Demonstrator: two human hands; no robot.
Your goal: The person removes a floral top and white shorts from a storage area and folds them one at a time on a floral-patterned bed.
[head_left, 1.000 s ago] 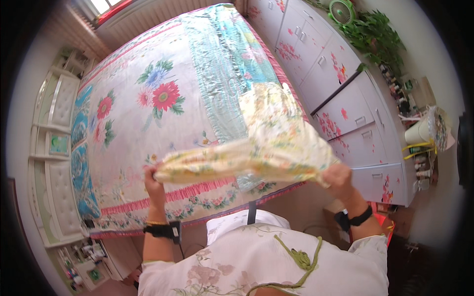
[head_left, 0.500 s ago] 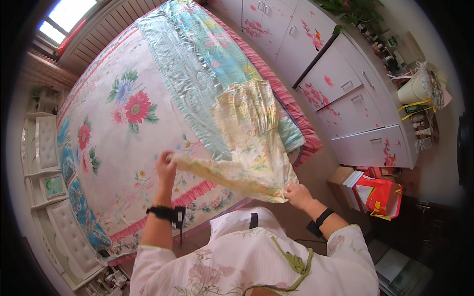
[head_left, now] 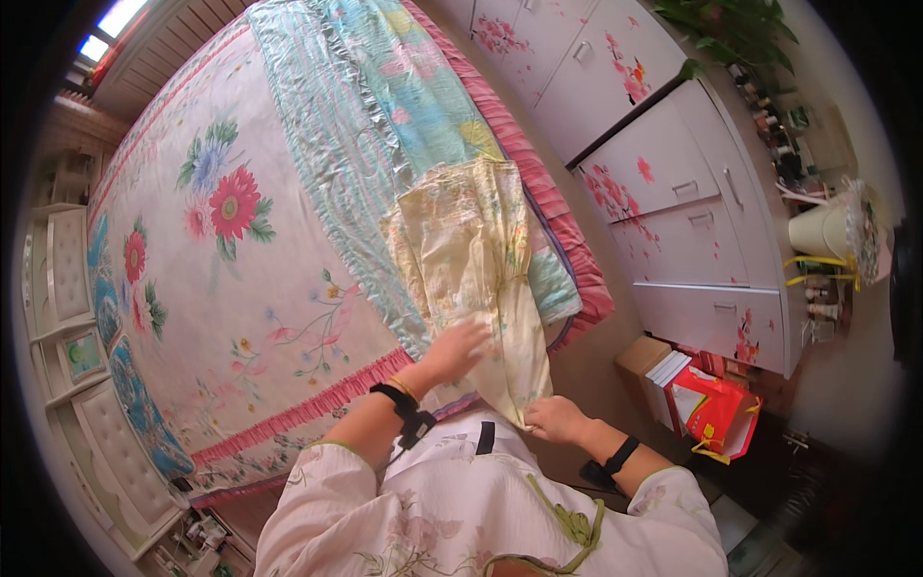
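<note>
Bedroom, w/ a big bed (head_left: pixel 207 279) filling the L & middle of my view, white floral bedspread, pink ruffled trim. Tufted white headboard (head_left: pixel 125 447) far L, blue pillows (head_left: pixel 144 409) against it, bit of window (head_left: pixel 125 19) top L. A blue-green quilt (head_left: pixel 336 144) lies in a long strip along the bed's R side. The yellow cloth (head_left: pixel 471 240), pale w/ small flowers, is on top of that quilt at the near R part of the bed, creased, its narrow near end reaching past the bed edge toward my waist. My R hand (head_left: pixel 558 420) is closed on the cloth's near corner, fingers pinched tight. My L hand (head_left: pixel 457 353) is over the cloth's near L part, palm down, fingers out fairly straight & not gripping; bit blurred, so can't tell how hard it's touching. Black band on each wrist, plus a thin bracelet (head_left: pixel 405 388) on the L one. R of the bed: white cabinet (head_left: pixel 663 236) w/ pink blossoms, green plant (head_left: pixel 731 34) at its far end, small bottles (head_left: pixel 769 130) & a pale bucket (head_left: pixel 822 231) along the top. Red bag (head_left: pixel 707 409) sits below, just beside a cardboard box (head_left: pixel 639 370).
</note>
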